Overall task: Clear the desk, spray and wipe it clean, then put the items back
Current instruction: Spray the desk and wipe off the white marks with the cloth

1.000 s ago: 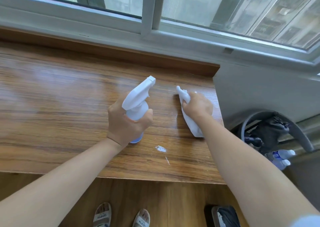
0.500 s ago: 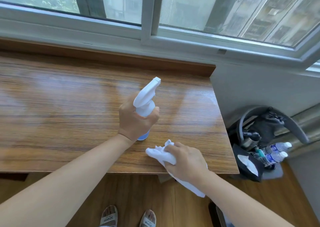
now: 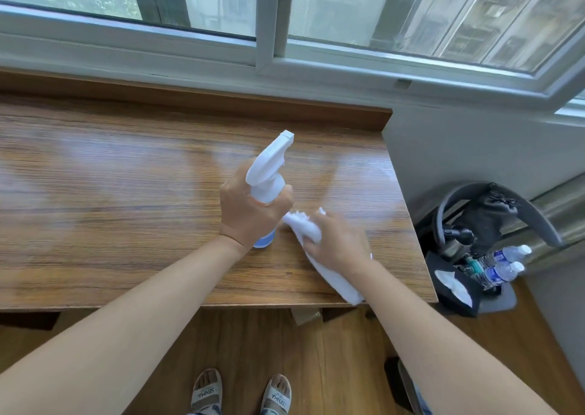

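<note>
A wooden desk [image 3: 110, 208] runs under the window, its top shiny and bare. My left hand [image 3: 250, 212] grips a white spray bottle [image 3: 269, 167] by the neck, nozzle pointing away to the far right, its blue base just above the wood. Right beside it my right hand [image 3: 338, 243] presses a white cloth [image 3: 335, 278] onto the desk near the front right part. The hand is blurred; its fingers curl over the bunched front of the cloth. The cloth's tail reaches the front edge.
On the floor right of the desk stands a dark chair base [image 3: 493, 212] with a black tissue holder [image 3: 456, 284] and two water bottles [image 3: 503, 262]. A grey wall [image 3: 474, 148] bounds the desk's right end. My sandalled feet [image 3: 240, 392] stand below the front edge.
My right hand swept the cloth from the far right part of the desk to the front edge, then back up beside the bottle. The white specks near the front are gone. The left hand barely moved.
</note>
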Demonstrator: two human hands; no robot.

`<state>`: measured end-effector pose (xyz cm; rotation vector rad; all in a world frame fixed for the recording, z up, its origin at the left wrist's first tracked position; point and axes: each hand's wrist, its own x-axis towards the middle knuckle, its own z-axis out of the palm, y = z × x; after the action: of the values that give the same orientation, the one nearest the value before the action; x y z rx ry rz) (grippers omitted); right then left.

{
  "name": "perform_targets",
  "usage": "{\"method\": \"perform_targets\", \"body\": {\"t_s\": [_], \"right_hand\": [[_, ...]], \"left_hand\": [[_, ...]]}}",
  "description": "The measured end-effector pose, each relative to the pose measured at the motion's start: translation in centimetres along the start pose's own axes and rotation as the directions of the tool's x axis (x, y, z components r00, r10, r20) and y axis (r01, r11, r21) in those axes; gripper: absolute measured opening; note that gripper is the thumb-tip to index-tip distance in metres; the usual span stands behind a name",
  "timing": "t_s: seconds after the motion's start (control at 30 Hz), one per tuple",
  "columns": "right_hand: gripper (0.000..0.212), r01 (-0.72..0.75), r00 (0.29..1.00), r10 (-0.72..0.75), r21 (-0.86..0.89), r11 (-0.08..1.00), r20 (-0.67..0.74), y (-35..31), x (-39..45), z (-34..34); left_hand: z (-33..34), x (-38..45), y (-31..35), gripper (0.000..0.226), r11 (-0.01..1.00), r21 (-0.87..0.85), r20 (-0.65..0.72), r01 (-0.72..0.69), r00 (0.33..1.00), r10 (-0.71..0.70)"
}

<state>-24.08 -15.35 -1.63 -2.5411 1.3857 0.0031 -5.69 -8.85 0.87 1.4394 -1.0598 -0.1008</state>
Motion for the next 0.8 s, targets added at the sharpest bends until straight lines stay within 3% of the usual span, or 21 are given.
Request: {"method": "perform_targets", "body": {"t_s": [0.23,0.33,0.47,0.57,0.67,0.8], "right_hand": [[0.028,0.126,0.972,-0.111,-0.061,0.990,0.208,3.0,-7.6,-1.1],[0.030,0.069,0.986,-0.058,-0.068,0.995,0.156,2.8,-4.8,-1.2],[0.023,-0.153,0.987,0.154,-0.007,0.988,0.036,2.4,1.2,-1.5],[0.022,-0.219,0.975,0.219,0.030,0.975,-0.023,1.3,2.3,-0.7],[0.019,-0.148,0.988,0.150,0.046,0.988,-0.035,0.7,-0.4,0.2],[0.033,0.092,0.991,-0.097,0.054,0.994,0.096,-1.2,-5.9,0.8]], "left_hand": [[0.2,0.0,0.2,0.052,1.000,-0.009,0.018,-0.028,0.999,0.028],[0.2,0.3,0.1,0.048,1.000,-0.003,0.012,-0.021,1.000,0.021],[0.2,0.3,0.0,0.047,1.000,0.002,0.010,0.013,1.000,-0.013],[0.2,0.2,0.0,0.050,0.999,0.009,0.003,0.031,1.000,-0.031],[0.2,0.1,0.0,0.049,0.999,0.020,0.002,0.030,1.000,-0.030],[0.3,0.2,0.0,0.049,0.999,0.037,-0.010,0.038,0.999,-0.038]]}}
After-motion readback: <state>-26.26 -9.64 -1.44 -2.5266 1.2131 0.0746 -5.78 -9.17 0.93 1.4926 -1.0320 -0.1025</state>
